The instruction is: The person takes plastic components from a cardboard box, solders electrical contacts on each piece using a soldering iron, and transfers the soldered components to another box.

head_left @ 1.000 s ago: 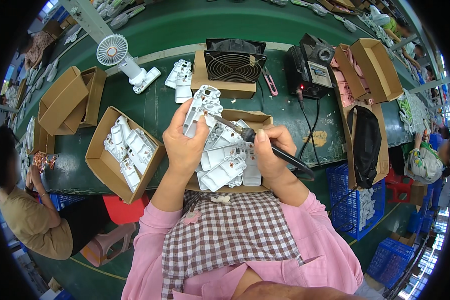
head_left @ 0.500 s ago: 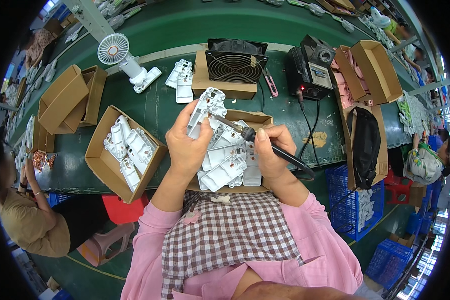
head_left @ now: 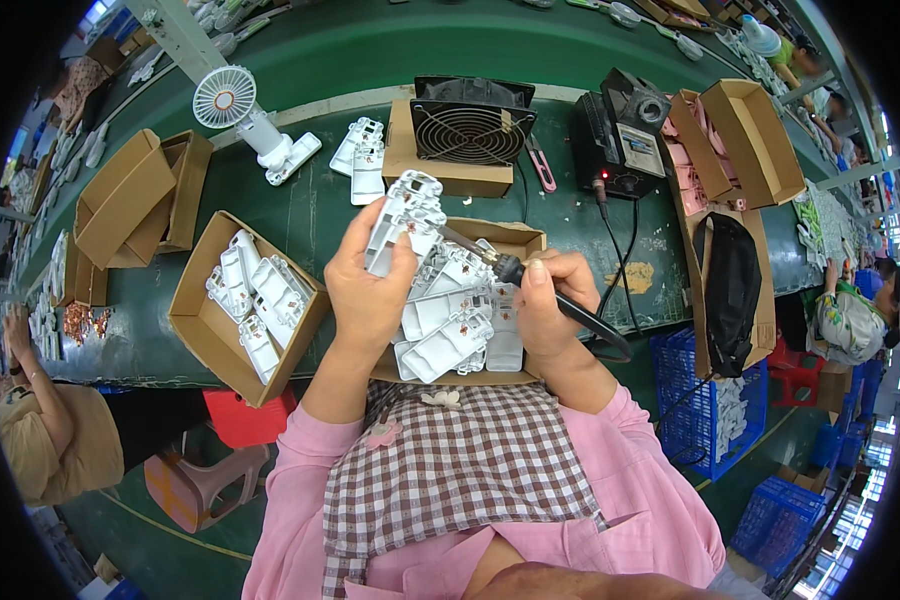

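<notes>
Between the thumb and fingers of my left hand (head_left: 368,275) is a white plastic housing (head_left: 407,215), tilted, with small copper-coloured parts inside. My right hand (head_left: 553,300) grips a soldering iron (head_left: 510,270) by its dark handle. The iron's metal tip points left at the housing's inner edge; I cannot tell whether it touches. Beneath both hands stands a cardboard box (head_left: 520,235) with several similar white housings (head_left: 455,335) piled in it. A second cardboard box (head_left: 195,335), left of my left arm, holds more housings (head_left: 260,290).
A black fan (head_left: 473,130) sits on cardboard at the back. Right of it are a pink cutter (head_left: 541,167) and a black soldering station (head_left: 620,140) with cables. A white handheld fan (head_left: 255,125) stands back left. At far left, a co-worker (head_left: 55,420) sits near copper-coloured parts (head_left: 85,322).
My left hand and the housing have shifted slightly left. The iron's tip has drawn back right, from the housing's middle toward its edge. The co-worker's hands have moved left.
</notes>
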Demonstrator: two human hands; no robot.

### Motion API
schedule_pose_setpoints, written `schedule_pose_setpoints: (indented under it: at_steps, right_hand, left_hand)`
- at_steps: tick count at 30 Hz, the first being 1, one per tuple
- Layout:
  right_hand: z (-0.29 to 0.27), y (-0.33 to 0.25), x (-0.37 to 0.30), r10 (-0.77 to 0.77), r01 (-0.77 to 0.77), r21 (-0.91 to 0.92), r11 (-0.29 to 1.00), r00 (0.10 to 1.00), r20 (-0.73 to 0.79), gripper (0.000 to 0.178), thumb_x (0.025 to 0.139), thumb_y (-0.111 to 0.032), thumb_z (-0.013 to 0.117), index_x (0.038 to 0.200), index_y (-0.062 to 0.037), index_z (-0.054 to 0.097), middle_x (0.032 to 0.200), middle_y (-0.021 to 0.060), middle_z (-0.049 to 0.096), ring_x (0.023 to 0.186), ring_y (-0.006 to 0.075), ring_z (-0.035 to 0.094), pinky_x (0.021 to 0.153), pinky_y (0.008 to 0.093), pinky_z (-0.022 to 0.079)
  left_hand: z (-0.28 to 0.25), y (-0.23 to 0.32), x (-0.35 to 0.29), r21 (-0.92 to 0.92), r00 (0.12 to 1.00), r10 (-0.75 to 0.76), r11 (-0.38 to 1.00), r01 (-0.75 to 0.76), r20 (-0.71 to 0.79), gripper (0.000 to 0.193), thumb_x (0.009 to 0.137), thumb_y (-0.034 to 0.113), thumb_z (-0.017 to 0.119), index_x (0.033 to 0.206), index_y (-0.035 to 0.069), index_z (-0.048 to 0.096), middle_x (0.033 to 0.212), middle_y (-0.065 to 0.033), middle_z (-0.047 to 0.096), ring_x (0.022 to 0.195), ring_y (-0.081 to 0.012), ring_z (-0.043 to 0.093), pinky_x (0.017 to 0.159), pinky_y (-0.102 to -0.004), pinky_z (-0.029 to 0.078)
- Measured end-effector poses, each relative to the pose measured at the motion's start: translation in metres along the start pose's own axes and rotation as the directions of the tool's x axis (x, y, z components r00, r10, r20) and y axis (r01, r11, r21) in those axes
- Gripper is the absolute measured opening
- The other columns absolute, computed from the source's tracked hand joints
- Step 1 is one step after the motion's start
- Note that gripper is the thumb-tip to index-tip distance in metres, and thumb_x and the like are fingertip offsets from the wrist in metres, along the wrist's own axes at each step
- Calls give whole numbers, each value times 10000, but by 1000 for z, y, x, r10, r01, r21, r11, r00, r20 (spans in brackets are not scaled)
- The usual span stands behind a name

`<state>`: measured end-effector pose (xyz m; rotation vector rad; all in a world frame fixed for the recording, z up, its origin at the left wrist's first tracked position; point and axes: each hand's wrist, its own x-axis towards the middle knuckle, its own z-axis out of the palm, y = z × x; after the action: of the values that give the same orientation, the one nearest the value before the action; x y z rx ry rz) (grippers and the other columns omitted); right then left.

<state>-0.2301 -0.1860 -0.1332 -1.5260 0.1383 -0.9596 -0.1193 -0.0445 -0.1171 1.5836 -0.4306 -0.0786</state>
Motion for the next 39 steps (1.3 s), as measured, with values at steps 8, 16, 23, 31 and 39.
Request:
schedule_pose_setpoints:
  at_steps: [8, 16, 23, 31, 39]
  right_hand:
    - [-7, 3, -4, 15, -12, 98, 995, 999, -31, 140, 891, -121, 560, 834, -42, 458, 711, 78, 535, 522, 82, 439, 454, 217, 366]
    - [-6, -1, -5, -3, 6, 140, 990, 1000, -24, 133, 893, -112, 555, 841, -41, 455, 738, 88, 540, 563, 92, 444, 470, 215, 370]
    - [-2, -1, -2, -25, 26, -58, 998, 1000, 3, 106, 899, -59, 550, 836, -28, 471, 670, 47, 525, 509, 61, 426, 472, 205, 356]
    - [0, 0, -1, 69, -69, 13, 998, 997, -23, 128, 871, -54, 626, 812, -15, 518, 663, 18, 552, 567, 42, 441, 507, 209, 357]
    - [2, 0, 0, 49, -49, 21, 999, 998, -26, 140, 871, -59, 631, 802, -16, 516, 655, 18, 550, 562, 43, 438, 501, 209, 357]
  left_hand:
    - [-17, 5, 5, -59, 1000, -28, 998, 28, -8, 396, 874, 84, 627, 1241, -29, 531, 1049, -84, 641, 898, -94, 590, 771, -237, 481]
    - [-8, 0, 0, -310, 971, -214, 921, 236, 104, 312, 917, 129, 603, 1171, -49, 574, 915, -93, 668, 694, -111, 633, 611, -233, 535]
    - [-5, -3, -2, -269, 975, -201, 938, 220, 98, 290, 906, 85, 599, 1152, -67, 579, 900, -123, 675, 696, -139, 658, 599, -247, 561]
    - [-3, 2, -4, -276, 978, -195, 938, 207, 72, 218, 912, 57, 577, 1091, -60, 617, 859, -62, 654, 673, -76, 599, 574, -222, 526]
    - [-4, 1, -5, -265, 981, -178, 945, 191, 73, 204, 910, 51, 576, 1079, -52, 626, 882, -64, 651, 709, -79, 608, 580, -225, 540]
